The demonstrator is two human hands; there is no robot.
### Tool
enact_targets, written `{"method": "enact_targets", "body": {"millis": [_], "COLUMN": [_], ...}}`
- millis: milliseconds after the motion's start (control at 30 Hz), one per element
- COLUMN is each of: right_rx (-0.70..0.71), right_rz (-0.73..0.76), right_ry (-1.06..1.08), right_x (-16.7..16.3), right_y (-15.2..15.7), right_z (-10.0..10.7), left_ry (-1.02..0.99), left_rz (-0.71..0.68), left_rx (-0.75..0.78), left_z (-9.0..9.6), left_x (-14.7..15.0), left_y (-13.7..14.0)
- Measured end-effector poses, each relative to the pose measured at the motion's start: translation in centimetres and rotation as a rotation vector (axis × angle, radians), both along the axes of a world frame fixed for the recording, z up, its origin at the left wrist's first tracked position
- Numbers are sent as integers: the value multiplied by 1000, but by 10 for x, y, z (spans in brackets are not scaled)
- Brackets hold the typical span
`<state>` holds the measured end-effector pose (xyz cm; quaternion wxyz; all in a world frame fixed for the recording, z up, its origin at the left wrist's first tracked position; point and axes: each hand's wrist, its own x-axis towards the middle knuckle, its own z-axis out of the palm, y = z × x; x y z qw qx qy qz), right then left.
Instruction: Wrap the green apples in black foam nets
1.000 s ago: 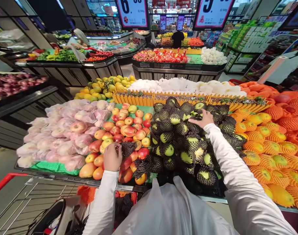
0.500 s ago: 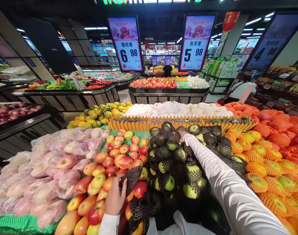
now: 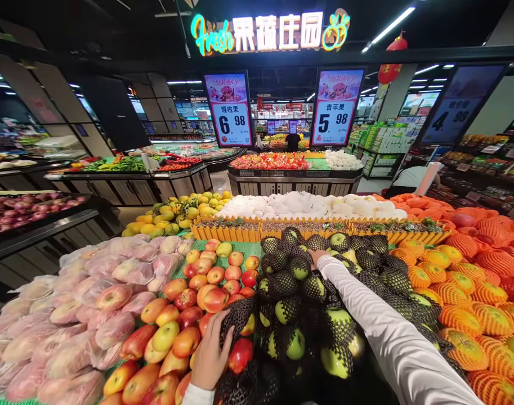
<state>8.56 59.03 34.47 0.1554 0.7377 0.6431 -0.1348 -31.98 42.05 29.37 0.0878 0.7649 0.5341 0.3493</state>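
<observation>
My left hand point(image 3: 212, 349) is at the right edge of the pile of red and yellow apples point(image 3: 187, 312). Its thumb and fingers curve round a black foam net point(image 3: 238, 314); whether fruit is inside it I cannot tell. More dark netting and a red apple point(image 3: 240, 354) lie beside the thumb. My right hand point(image 3: 318, 256) reaches to the far end of the green apples in black nets point(image 3: 301, 267). It touches a dark-netted apple point(image 3: 317, 242) at the back, and its fingers are mostly hidden.
Bagged pale-pink fruit point(image 3: 113, 295) is heaped at left, orange-netted fruit point(image 3: 472, 287) at right. Behind a low yellow fence point(image 3: 307, 226) sit white-wrapped fruits point(image 3: 299, 203). Two price screens point(image 3: 229, 109) hang above the aisle. A person in dark clothing point(image 3: 292, 142) is far off.
The view has tilted up, bringing the lit sign fully into sight. My left hand has shifted slightly right along the black net. My right hand stays at the same far apples.
</observation>
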Motion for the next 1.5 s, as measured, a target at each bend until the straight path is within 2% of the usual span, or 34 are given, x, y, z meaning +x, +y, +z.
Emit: {"method": "enact_targets", "body": {"millis": [100,233,433,600,667,733,800,833,967,1100,1200,1333,1500], "right_rx": [-22,25,174,347,430,550,627,614,548,527,529,574,618], "right_rz": [-27,-38,-31,-56,-36,2,34,50,62,70,87,-12,-96], "right_ry": [-11,-6,-25,-50,-24,77,240,325,485,390,337,355,515], "right_x": [-5,-11,-2,10,8,0,-17,-27,-75,-109,-118,-112,-99], "right_y": [0,-9,-40,-91,-123,-160,-199,-218,-278,-312,-328,-348,-366], "right_z": [6,21,60,105,117,119,110,101,44,-19,-48,-62,-58], "left_ry": [-10,-35,-51,50,71,39,-47,-106,-376,-517,-614,-803,-1132], "left_rz": [-33,-32,41,185,207,204,176,161,138,63,-60,-246,-681], "left_rx": [19,20,6,-146,-136,-96,-77,-78,-112,-161,-245,-568,-1168], "left_z": [2,6,6,1,5,13,21,25,28,24,28,36,38], "left_x": [4,-4,-28,-42,-41,-37,-30,-26,-7,11,23,41,74], "left_y": [1,-2,-15,-27,-31,-34,-37,-38,-43,-50,-57,-76,-107]}}
